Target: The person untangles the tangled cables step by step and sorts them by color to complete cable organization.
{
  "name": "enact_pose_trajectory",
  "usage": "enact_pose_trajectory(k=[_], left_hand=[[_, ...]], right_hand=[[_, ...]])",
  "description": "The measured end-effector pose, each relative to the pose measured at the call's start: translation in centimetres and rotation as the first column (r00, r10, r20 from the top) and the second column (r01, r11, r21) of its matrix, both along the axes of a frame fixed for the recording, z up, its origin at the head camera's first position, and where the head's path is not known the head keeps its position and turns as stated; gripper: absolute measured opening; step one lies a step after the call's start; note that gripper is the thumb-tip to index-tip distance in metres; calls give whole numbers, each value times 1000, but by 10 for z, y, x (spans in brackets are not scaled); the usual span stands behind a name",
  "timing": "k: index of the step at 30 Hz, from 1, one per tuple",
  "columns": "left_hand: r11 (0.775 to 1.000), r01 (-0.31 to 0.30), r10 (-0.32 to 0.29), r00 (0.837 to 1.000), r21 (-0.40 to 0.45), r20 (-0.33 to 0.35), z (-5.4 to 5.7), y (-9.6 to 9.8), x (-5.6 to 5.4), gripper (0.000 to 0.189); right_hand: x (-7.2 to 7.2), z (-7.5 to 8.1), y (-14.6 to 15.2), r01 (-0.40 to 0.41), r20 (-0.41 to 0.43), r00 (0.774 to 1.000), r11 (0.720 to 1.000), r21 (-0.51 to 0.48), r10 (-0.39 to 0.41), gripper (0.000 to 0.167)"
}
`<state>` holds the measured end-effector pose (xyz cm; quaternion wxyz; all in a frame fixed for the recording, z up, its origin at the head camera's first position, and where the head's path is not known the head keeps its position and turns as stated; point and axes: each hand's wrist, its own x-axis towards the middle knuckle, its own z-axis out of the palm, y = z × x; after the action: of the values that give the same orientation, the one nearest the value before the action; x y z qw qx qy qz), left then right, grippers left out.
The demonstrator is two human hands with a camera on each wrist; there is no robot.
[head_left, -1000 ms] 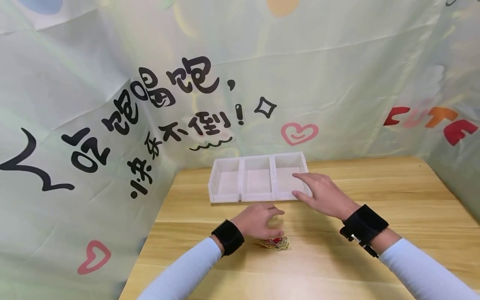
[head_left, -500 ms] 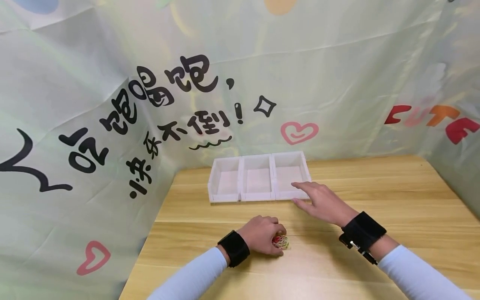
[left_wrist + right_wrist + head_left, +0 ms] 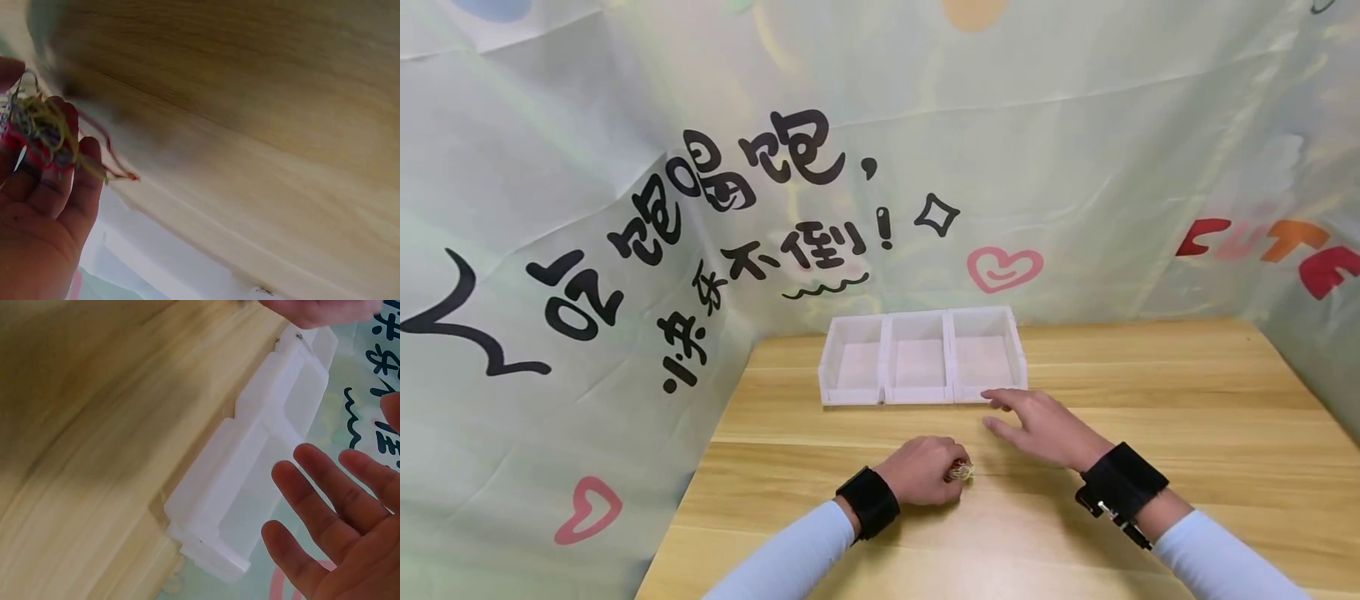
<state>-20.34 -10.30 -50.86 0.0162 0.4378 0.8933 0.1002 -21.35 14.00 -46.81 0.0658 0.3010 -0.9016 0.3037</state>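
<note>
My left hand point(image 3: 919, 471) grips a small tangle of thin looped strings point(image 3: 961, 472), low over the wooden table. In the left wrist view the tangle point(image 3: 47, 128) shows yellow, grey and red strands between thumb and curled fingers. One red strand hangs out past the fingertips. My right hand point(image 3: 1041, 427) is held off to the right with its fingers spread and relaxed, holding nothing. Its fingertips overlap the front edge of a white three-compartment tray point(image 3: 917, 397) in the head view. In the right wrist view its palm and fingers point(image 3: 312, 506) show beside the tray.
The wooden table point(image 3: 1187, 392) extends to the right of the tray. Behind it hangs a pale printed cloth point(image 3: 1097, 192) with black lettering and hearts, which also closes off the left and right sides.
The left hand has come down over the tangle, and its fingers have closed round it. The right hand has drawn slightly back toward me from the tray, still relaxed.
</note>
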Motion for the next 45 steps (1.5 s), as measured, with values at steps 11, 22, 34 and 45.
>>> enact_pose_trajectory(k=[11,22,34,45], left_hand=[[968,-139,109,982,207,152,14,0,-2,24],[906,-286,233,952,311,198,33,5,2,27],[883,-254,210,966,395,150,41,13,8,35],[866,-295,238,953,404,186,46,17,12,18]], right_hand=[[8,-2,-7,-74,78,994,995,-60,79,21],[12,0,-15,-95,66,992,983,-157,106,20],[18,13,-22,-85,21,996,970,-229,92,14],[22,20,-24,-45,-61,998,953,-300,28,10]])
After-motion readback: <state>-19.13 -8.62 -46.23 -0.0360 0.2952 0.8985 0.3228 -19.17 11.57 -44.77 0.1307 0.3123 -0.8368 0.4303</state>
